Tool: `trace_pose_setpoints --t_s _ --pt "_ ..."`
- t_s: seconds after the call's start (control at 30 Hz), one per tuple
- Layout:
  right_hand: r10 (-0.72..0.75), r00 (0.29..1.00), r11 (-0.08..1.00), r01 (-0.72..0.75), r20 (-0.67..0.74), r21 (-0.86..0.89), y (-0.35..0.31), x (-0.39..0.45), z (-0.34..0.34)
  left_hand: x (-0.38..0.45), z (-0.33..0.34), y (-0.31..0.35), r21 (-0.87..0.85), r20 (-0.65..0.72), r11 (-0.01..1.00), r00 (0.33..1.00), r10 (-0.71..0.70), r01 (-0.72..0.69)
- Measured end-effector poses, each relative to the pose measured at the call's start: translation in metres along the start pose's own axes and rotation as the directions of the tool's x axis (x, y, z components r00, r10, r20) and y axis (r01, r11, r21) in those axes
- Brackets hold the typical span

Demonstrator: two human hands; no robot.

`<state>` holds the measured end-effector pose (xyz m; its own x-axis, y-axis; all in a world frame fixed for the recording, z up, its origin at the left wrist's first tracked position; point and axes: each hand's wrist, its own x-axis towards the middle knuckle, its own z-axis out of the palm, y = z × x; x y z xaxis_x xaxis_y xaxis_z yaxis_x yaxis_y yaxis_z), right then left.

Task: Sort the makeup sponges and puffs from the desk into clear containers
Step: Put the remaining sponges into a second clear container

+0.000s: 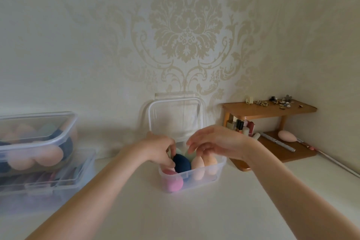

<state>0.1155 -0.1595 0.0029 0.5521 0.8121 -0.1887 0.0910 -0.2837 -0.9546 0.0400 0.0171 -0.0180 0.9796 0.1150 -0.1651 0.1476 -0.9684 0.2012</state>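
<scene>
Navy sponge [181, 162] in our clear container [191, 179], left hand [160, 147] seemingly pinching it, right hand [216, 141] open just above.

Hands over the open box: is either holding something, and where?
Left hand presses fingertips on the navy sponge, top left side; a grip cannot be confirmed. Right hand holds nothing.

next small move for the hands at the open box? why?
Probably seat the navy sponge: the left hand has its fingers on it inside the open clear container, where it stands above the rim beside the peach sponges. The right hand hovers open above. The lid leans upright behind, ready to close afterwards.
</scene>
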Motion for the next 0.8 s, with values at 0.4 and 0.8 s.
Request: trace_pose_setpoints --t_s 0.4,0.8 --pt "0.128 0.880 0.721 -0.399 -0.457 -0.567 0.048 0.038 -0.041 0.005 0.010 0.008 0.161 -0.029 0.987 1.000 0.000 0.005" --pt "0.215 0.903 0.793 -0.384 -0.373 -0.474 0.043 0.032 -0.041 -0.007 0.001 0.042 -0.114 -0.090 0.935 0.941 0.326 -0.335"
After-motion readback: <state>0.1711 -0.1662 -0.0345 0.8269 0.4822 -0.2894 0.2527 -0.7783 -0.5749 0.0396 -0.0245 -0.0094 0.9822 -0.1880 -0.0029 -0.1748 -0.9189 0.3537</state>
